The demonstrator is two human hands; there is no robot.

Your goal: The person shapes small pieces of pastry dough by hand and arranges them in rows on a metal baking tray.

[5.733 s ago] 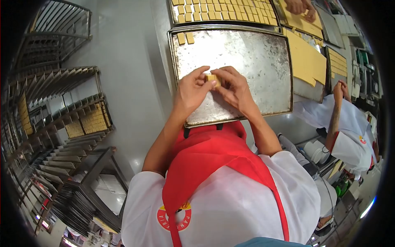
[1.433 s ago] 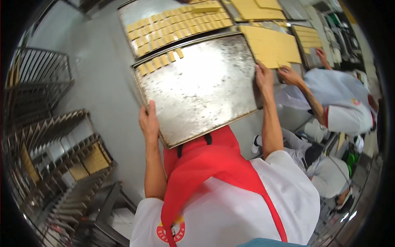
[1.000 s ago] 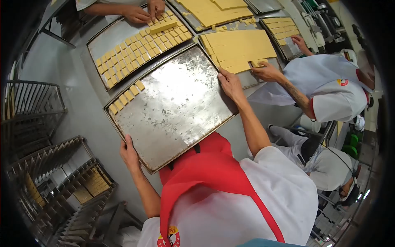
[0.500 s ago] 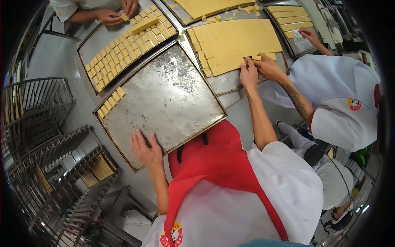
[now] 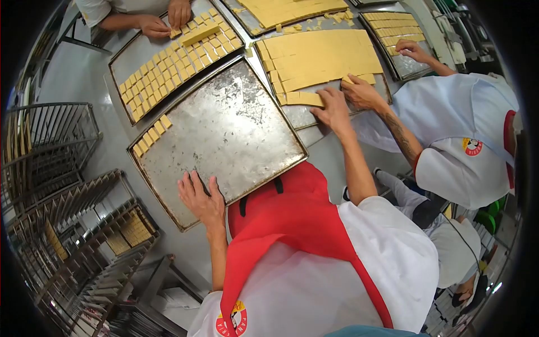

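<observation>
My left hand (image 5: 203, 199) lies on the near edge of a worn metal tray (image 5: 224, 123), fingers spread. A short row of small yellow dough pieces (image 5: 152, 135) sits at that tray's left edge. To the right, my right hand (image 5: 335, 112) grips the right end of a cut yellow dough strip (image 5: 303, 99). This strip lies along the near edge of a large scored dough sheet (image 5: 325, 59) on another tray. My right fingertips are partly hidden behind the hand.
A co-worker's hand (image 5: 362, 92) touches the same sheet close to mine; their other hand (image 5: 411, 50) is over a tray of dough strips (image 5: 396, 27). Across the table, another person's hands (image 5: 163, 23) handle pieces above a filled tray (image 5: 179, 64). Metal racks (image 5: 78, 224) stand at left.
My right hand has moved slightly left and down, and the near dough strip now shows a gap from the sheet. My left hand stays on the tray with its fingers spread a little wider.
</observation>
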